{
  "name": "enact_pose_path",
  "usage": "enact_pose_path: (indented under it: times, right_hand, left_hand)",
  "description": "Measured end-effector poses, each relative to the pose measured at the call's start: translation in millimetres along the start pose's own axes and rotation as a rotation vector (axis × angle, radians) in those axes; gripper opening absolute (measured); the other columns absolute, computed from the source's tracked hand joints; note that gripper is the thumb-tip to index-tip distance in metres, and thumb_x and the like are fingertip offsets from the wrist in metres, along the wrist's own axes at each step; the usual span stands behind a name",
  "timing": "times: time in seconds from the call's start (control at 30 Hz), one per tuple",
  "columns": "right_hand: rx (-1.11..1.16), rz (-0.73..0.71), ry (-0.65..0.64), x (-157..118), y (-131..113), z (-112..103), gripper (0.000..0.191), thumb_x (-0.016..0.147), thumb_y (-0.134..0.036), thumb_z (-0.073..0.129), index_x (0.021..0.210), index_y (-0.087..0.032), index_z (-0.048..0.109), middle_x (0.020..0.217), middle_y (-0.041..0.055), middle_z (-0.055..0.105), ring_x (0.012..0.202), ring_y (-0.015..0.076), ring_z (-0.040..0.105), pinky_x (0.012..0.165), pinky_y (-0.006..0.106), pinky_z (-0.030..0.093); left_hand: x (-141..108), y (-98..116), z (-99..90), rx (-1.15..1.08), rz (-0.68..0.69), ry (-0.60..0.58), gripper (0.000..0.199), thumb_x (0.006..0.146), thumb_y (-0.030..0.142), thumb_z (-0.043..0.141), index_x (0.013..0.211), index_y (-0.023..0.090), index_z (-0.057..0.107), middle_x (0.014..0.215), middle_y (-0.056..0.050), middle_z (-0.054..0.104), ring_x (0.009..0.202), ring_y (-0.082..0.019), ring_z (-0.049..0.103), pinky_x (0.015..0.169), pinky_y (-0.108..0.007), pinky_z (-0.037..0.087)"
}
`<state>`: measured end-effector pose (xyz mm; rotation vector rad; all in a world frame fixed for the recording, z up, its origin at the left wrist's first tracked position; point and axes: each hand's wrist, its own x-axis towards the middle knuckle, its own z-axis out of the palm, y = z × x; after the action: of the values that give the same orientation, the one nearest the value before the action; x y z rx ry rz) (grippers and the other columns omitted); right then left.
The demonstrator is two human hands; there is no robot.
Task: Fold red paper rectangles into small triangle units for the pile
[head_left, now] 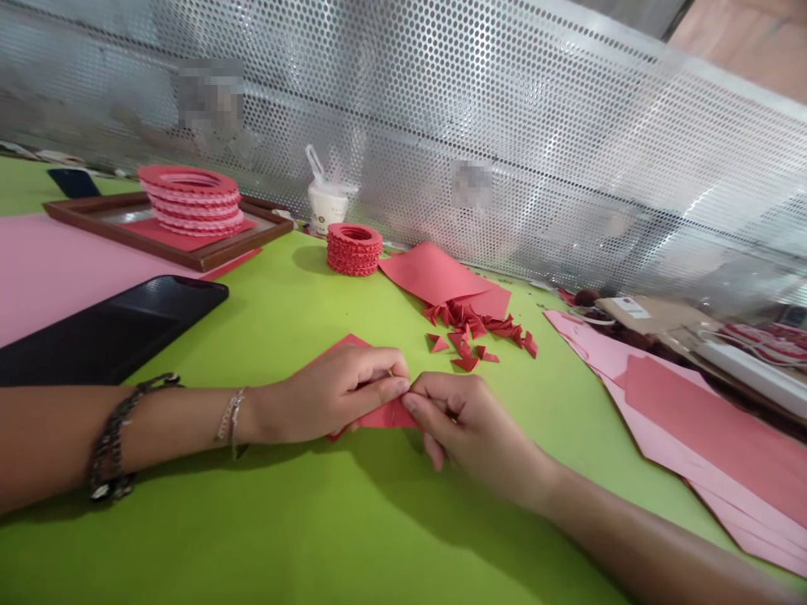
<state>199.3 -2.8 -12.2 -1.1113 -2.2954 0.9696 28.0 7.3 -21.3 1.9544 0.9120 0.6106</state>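
A flat sheet of bright red paper (382, 418) lies between the person's two hands, just above a lime-green tabletop (252, 525). The left hand (346, 389) covers much of it, thumb and curled fingers pinching its upper part; one red corner sticks out beyond the knuckles and another edge shows below the palm. The right hand (463, 420) pinches the sheet's right edge between thumb and bent index finger, its fingertips close beside the left thumb. The visible part looks smooth and matte, with a short thin line near its middle; whether crease or slit, I cannot tell.

Beyond the sheet, to its right, small folded red paper triangles (466, 323) lie scattered against larger loose red paper sheets (432, 276). Straight beyond it stands a short stack of red paper rings (354, 252). Left of it rests a flat black rectangular object with rounded corners (139, 319), and well to its right lie overlapping pale pink paper sheets (636, 416).
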Motion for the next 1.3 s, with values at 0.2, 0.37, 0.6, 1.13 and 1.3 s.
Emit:
enact_pose_path:
  times: [0.2, 0.37, 0.6, 1.13, 1.3]
  right_hand:
    - [-0.187, -0.208, 0.141, -0.7, 6.2, -3.3, 0.019, 0.087, -0.024, 0.034, 0.078, -0.016, 0.048, 0.061, -0.0017, 0.053, 0.048, 0.0062, 0.046, 0.048, 0.017, 0.038]
    - [-0.250, -0.506, 0.148, 0.6, 9.6, -9.8, 0.032, 0.076, -0.024, 0.056, 0.105, -0.017, 0.044, 0.094, 0.0049, 0.055, 0.079, 0.0115, 0.053, 0.070, 0.023, 0.045]
    - [-0.078, -0.410, 0.351, 4.4, 7.7, -8.2, 0.003, 0.078, -0.015, 0.053, 0.077, -0.016, 0.055, 0.067, -0.0004, 0.058, 0.062, 0.0077, 0.053, 0.058, 0.020, 0.044]
    - [0.535, -0.092, 0.176, 7.0, 8.5, -6.6, 0.019, 0.082, -0.024, 0.046, 0.070, -0.013, 0.054, 0.062, -0.0007, 0.057, 0.053, 0.0055, 0.055, 0.054, 0.018, 0.045]
    - [0.710, -0.051, 0.102, 10.7, 14.9, -7.0, 0.019, 0.082, -0.024, 0.048, 0.070, -0.013, 0.057, 0.062, -0.0011, 0.059, 0.053, 0.0038, 0.055, 0.055, 0.016, 0.045]
  left_hand:
    - [2.8, 2.7, -3.5, -0.201, -0.148, -0.001, 0.021, 0.083, 0.036, 0.036, 0.075, 0.018, 0.042, 0.039, 0.011, 0.035, 0.028, -0.003, 0.031, 0.027, -0.009, 0.024]
    - [6.2, 3.3, -5.7, -0.336, -0.185, 0.014, 0.019, 0.084, 0.034, 0.036, 0.076, 0.018, 0.043, 0.036, 0.011, 0.033, 0.027, -0.002, 0.027, 0.027, -0.009, 0.021]
    - [3.5, 1.2, -4.1, -0.323, -0.142, -0.069, 0.026, 0.083, 0.043, 0.035, 0.085, 0.018, 0.043, 0.044, 0.009, 0.042, 0.031, -0.004, 0.034, 0.032, -0.012, 0.028]
    - [2.9, -1.1, 0.9, -0.044, 0.009, 0.089, 0.021, 0.081, 0.032, 0.042, 0.073, 0.015, 0.052, 0.060, 0.004, 0.052, 0.041, -0.004, 0.044, 0.037, -0.014, 0.034]
    - [3.0, -2.2, 1.4, -0.054, 0.047, 0.118, 0.022, 0.081, 0.030, 0.042, 0.067, 0.015, 0.050, 0.054, 0.006, 0.049, 0.039, -0.004, 0.042, 0.036, -0.013, 0.032]
